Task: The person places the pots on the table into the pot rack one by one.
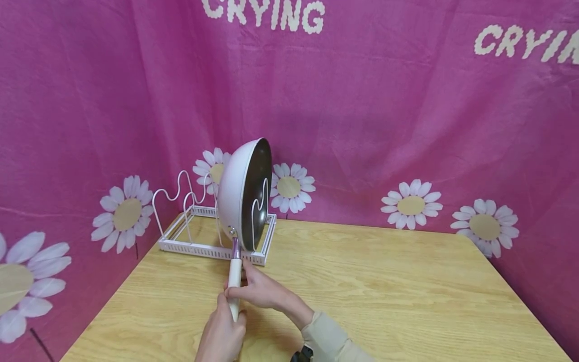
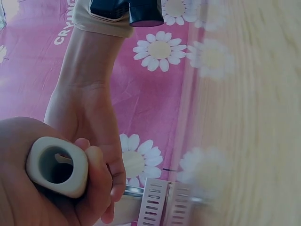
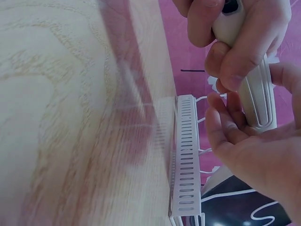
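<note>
A wok, pale outside and dark inside, stands on its side in a white wire pan rack, its open face to the right. Its cream handle points toward the person, over the table. My left hand grips the handle's end; the left wrist view shows the hollow butt of the handle inside the curled fingers. Closer to the wok, my right hand holds the same handle, thumb across it. The right wrist view has its fingers bent around the handle from below.
The rack's curved wire dividers rise to the left of the wok. A wooden table extends to the right. Behind it hangs a pink cloth with daisies and lettering. A dark watch is near the right sleeve.
</note>
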A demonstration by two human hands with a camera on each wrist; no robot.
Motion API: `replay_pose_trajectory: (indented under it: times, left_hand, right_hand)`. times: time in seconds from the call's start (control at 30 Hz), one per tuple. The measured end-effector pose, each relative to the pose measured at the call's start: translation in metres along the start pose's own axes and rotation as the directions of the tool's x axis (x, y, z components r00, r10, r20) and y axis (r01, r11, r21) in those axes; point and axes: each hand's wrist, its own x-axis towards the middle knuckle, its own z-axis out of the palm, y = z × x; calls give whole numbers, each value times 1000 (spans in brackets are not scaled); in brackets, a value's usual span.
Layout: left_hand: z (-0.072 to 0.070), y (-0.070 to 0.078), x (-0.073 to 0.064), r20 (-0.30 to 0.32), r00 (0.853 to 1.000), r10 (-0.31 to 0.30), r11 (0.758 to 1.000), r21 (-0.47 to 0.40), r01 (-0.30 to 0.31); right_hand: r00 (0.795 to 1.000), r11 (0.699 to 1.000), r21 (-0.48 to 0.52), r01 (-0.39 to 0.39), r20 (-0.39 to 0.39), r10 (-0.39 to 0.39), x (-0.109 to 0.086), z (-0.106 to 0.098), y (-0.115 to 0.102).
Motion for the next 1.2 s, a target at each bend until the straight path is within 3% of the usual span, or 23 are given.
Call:
replay_pose_trajectory:
  times: [0.13,0.37,0.47,0.6,0.73,0.83,0.97,1.2]
  left_hand:
    - [0,0,0,11,1000,19,999,-32,-19]
    - [3,0,0,120,993,-1,988,-152,20]
    - [4,-1,0,137,991,2,989,-146,18]
    - [2,-2,0,159,987,1,995,-102,15]
    - [-5,-4,1,163,986,36,999,4,-37]
    - [-13,-5,1,171,983,61,992,99,-79]
    - [-23,-5,1,194,980,45,981,178,-80]
    - [-35,-1,2,160,985,63,962,252,-102]
  right_hand:
    - [1000,1000,22,-12,21,11,0,-4,3]
    - [998,999,43,4,67,-7,-1,-10,10]
    - [996,998,54,19,84,-23,-3,-13,12]
    - [997,999,27,20,80,-22,-5,-15,15]
    - [999,998,-57,22,39,-19,-9,-16,18]
    - [999,993,-117,31,-11,-33,-13,-18,17]
    - [996,982,-185,47,-61,-59,-19,-22,15]
    - [992,954,-293,55,-91,-85,-29,-35,15]
